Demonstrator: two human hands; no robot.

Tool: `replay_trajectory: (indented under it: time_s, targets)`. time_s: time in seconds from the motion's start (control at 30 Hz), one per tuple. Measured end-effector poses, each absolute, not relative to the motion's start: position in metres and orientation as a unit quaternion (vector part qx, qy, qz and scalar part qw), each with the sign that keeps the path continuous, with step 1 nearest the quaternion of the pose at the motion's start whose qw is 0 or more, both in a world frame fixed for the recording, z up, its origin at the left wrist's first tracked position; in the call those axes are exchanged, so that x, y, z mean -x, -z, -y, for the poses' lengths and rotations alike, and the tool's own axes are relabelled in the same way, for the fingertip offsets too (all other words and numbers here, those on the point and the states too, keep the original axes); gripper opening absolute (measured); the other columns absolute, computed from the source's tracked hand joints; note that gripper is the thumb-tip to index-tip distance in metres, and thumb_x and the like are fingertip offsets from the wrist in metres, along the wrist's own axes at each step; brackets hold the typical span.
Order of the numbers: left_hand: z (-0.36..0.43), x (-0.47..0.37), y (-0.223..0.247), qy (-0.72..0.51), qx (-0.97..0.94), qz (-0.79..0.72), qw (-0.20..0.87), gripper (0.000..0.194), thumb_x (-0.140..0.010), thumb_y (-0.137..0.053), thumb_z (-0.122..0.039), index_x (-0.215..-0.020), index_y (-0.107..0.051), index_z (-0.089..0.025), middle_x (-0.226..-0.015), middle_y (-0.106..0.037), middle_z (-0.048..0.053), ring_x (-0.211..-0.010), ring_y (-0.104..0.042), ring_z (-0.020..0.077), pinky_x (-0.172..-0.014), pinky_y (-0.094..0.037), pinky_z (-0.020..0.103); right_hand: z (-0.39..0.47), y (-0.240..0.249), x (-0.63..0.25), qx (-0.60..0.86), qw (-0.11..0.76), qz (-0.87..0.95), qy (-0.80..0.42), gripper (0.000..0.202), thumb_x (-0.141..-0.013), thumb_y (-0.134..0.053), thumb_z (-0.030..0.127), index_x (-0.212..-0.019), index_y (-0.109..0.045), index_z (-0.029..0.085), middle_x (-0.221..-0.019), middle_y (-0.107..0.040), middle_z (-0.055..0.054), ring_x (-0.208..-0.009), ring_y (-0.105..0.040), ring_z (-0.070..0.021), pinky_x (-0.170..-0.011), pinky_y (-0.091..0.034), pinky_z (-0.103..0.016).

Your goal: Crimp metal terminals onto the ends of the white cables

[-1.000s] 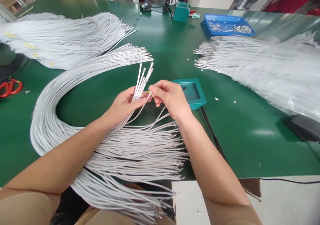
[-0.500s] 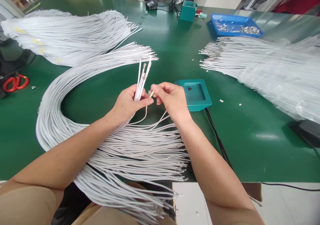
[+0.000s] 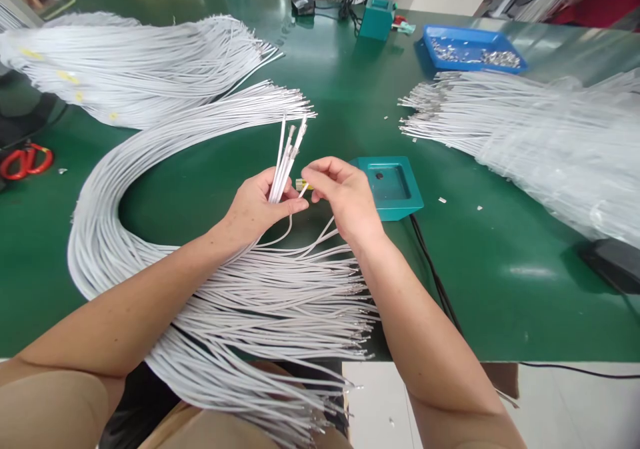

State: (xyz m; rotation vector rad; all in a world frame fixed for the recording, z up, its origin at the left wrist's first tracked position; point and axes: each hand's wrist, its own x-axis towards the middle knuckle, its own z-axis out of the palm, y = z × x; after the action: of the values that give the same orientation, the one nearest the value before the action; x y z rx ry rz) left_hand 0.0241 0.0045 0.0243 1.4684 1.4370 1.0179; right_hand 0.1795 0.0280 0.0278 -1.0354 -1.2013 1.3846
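My left hand [image 3: 263,202] is closed around a small bunch of white wires [image 3: 286,162]. Their ends, some with metal terminals, point up above the fingers. Between my left thumb and index finger a single short white wire end leans to the right. My right hand [image 3: 343,192] pinches at the tip of that wire end, close to the left thumb. Behind the fingertips shows a small yellowish piece [image 3: 301,184]; whether a hand touches it I cannot tell. Below both hands a thick layer of white wires [image 3: 280,296] spreads over the table edge and lap, terminal ends to the right.
A teal box [image 3: 414,199] with black cables stands just right of my right hand. White wire bundles [image 3: 150,69] lie at the left back and wrapped wires [image 3: 545,129] at the right. A blue tray [image 3: 475,32] holds small metal parts. Red-handled scissors [image 3: 25,161] lie far left.
My right fingers have shifted slightly, and more of the yellowish piece shows behind them. The wire bunch in my left hand leans slightly farther right.
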Motion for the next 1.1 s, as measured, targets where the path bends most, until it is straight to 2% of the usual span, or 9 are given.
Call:
replay_trajectory:
  time_s: [0.1, 0.2, 0.33, 0.5, 0.6, 0.67, 0.77, 0.93, 1.1]
  targets:
    - [-0.0044, -0.0233, -0.0241, -0.401, -0.585, -0.57, 0.415, 0.027, -0.064, -0.082, -0.029, -0.073, -0.059, -0.018, -0.071, -0.064, -0.002, -0.063, -0.053, 0.0123, -0.062, -0.042, 0.027, -0.0302, -0.0311, -0.1838, 0.418, 0.53, 0.438, -0.594, 0.027, -0.074, -0.077, 0.044, -0.076, -0.066, 0.02, -0.066, -0.054, 0.005, -0.056, -0.045, -0.0061, -0.056, -0.045, -0.022]
    - [-0.005, -0.0233, -0.0247, -0.409, -0.574, -0.573, 0.418, 0.028, -0.063, -0.083, -0.028, -0.073, -0.059, -0.018, -0.071, -0.064, -0.002, -0.064, -0.053, 0.0122, -0.063, -0.042, 0.027, -0.0303, -0.034, -0.1873, 0.439, 0.481, 0.442, -0.617, 0.038, -0.068, -0.081, 0.052, -0.079, -0.067, 0.019, -0.068, -0.056, 0.004, -0.058, -0.048, -0.0071, -0.057, -0.048, -0.023]
    - [-0.0053, -0.0238, -0.0251, -0.411, -0.569, -0.577, 0.418, 0.028, -0.062, -0.084, -0.027, -0.072, -0.059, -0.018, -0.07, -0.063, -0.002, -0.063, -0.053, 0.012, -0.062, -0.042, 0.027, -0.0295, -0.0315, -0.1869, 0.442, 0.451, 0.461, -0.624, 0.036, -0.06, -0.089, 0.042, -0.076, -0.069, 0.017, -0.073, -0.063, 0.002, -0.064, -0.055, -0.0082, -0.059, -0.05, -0.023]
    - [-0.0035, -0.0234, -0.0225, -0.432, -0.544, -0.556, 0.457, 0.025, -0.065, -0.082, -0.025, -0.076, -0.06, -0.018, -0.073, -0.064, -0.002, -0.058, -0.052, 0.0093, -0.055, -0.042, 0.024, -0.03, -0.0275, -0.1855, 0.403, 0.474, 0.43, -0.654, 0.025, -0.066, -0.085, 0.035, -0.076, -0.072, 0.016, -0.069, -0.064, 0.002, -0.062, -0.054, -0.0074, -0.066, -0.05, -0.024]
    - [-0.0033, -0.0236, -0.0211, -0.462, -0.521, -0.529, 0.485, 0.026, -0.065, -0.081, -0.023, -0.077, -0.059, -0.018, -0.075, -0.065, -0.002, -0.059, -0.056, 0.0095, -0.054, -0.045, 0.023, -0.0299, -0.0275, -0.1848, 0.366, 0.456, 0.387, -0.713, 0.02, -0.068, -0.083, 0.03, -0.076, -0.072, 0.016, -0.065, -0.061, 0.003, -0.06, -0.053, -0.0077, -0.064, -0.049, -0.024]
    - [-0.0037, -0.0242, -0.0209, -0.475, -0.515, -0.519, 0.49, 0.026, -0.067, -0.08, -0.022, -0.075, -0.056, -0.018, -0.074, -0.065, -0.002, -0.062, -0.061, 0.0107, -0.053, -0.046, 0.022, -0.0298, -0.0274, -0.1841, 0.333, 0.437, 0.358, -0.755, 0.018, -0.069, -0.08, 0.027, -0.069, -0.067, 0.016, -0.059, -0.055, 0.004, -0.057, -0.052, -0.0081, -0.062, -0.047, -0.024]
    - [-0.0038, -0.0255, -0.0215, -0.465, -0.522, -0.507, 0.504, 0.024, -0.072, -0.076, -0.022, -0.076, -0.053, -0.018, -0.072, -0.067, 0.0, -0.064, -0.066, 0.0132, -0.051, -0.045, 0.022, -0.0303, -0.0269, -0.1833, 0.315, 0.424, 0.361, -0.769, 0.027, -0.072, -0.076, 0.027, -0.057, -0.056, 0.018, -0.056, -0.051, 0.004, -0.055, -0.049, -0.009, -0.06, -0.045, -0.025]
    - [-0.0013, -0.0273, -0.0216, -0.427, -0.544, -0.501, 0.521, 0.02, -0.077, -0.072, -0.019, -0.081, -0.053, -0.019, -0.074, -0.072, 0.001, -0.065, -0.069, 0.0149, -0.054, -0.046, 0.025, -0.0317, -0.0268, -0.1839, 0.345, 0.434, 0.389, -0.736, 0.032, -0.076, -0.074, 0.049, -0.074, -0.066, 0.018, -0.057, -0.046, 0.006, -0.051, -0.042, -0.0088, -0.054, -0.041, -0.025]
    - [-0.0004, -0.0277, -0.0199, -0.413, -0.561, -0.498, 0.517, 0.018, -0.076, -0.073, -0.022, -0.082, -0.056, -0.018, -0.077, -0.073, 0.002, -0.068, -0.07, 0.0162, -0.059, -0.05, 0.027, -0.0307, -0.0257, -0.1835, 0.354, 0.401, 0.411, -0.738, 0.045, -0.069, -0.078, 0.062, -0.068, -0.063, 0.02, -0.054, -0.041, 0.007, -0.052, -0.042, -0.0105, -0.055, -0.044, -0.028]
